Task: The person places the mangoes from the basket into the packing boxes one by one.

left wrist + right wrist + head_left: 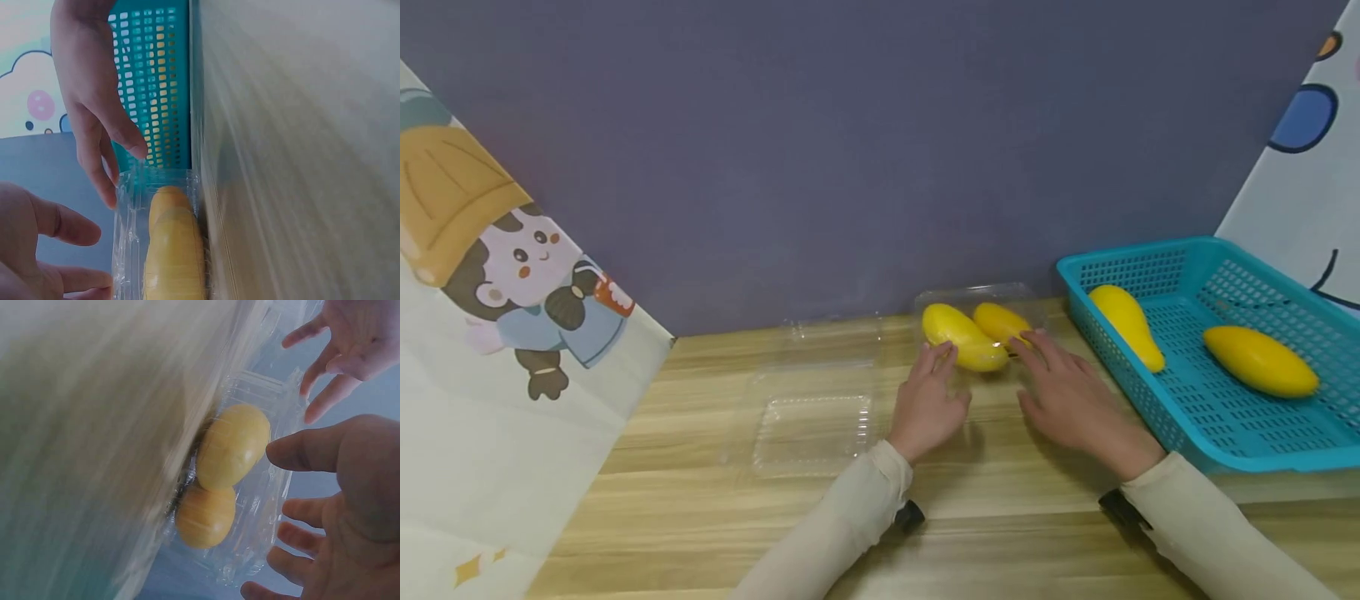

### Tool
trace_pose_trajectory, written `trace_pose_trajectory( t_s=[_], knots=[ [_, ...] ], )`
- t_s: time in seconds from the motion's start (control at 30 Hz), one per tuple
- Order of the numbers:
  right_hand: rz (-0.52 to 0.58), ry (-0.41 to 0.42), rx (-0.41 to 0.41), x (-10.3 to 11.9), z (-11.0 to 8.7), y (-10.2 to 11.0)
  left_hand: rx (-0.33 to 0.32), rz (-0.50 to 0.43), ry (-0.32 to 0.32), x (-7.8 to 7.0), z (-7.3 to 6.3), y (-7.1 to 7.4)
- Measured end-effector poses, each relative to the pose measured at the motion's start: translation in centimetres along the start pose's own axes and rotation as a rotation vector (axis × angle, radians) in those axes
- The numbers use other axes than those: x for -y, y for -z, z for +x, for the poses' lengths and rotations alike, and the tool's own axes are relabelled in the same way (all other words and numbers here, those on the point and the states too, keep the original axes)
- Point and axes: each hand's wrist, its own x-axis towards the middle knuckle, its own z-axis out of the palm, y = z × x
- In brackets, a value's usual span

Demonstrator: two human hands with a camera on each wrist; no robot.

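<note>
Two yellow mangoes (962, 335) lie side by side in a clear plastic clamshell box (981, 292) against the back wall. In the right wrist view the box's clear plastic (256, 384) shows around both fruits. My left hand (927, 408) is at the box's front left, its fingertips on or close to the plastic. On the other side, my right hand (1060, 396) reaches to the right front corner with fingers extended. Neither hand grips anything. Whether the lid is fully pressed down cannot be told.
A second clear clamshell box (812, 400) lies unfolded on the wooden table (685, 517), left of the hands. To the right stands a turquoise basket (1180, 433) holding two more mangoes (1260, 360). A dark wall panel (850, 150) rises behind.
</note>
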Motion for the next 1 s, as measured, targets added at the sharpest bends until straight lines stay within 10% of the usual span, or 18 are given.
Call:
trace_pose_trajectory(
  t_s=[0.63, 1.0],
  knots=[
    [0.030, -0.041, 0.050, -0.9, 2.0, -1.1, -0.007, 0.213, -0.074, 1.2, 1.7, -0.7],
    [-0.017, -0.039, 0.096, -1.2, 2.0, -1.1, 0.062, 0.121, -0.020, 1.0, 1.7, -0.6]
  ],
)
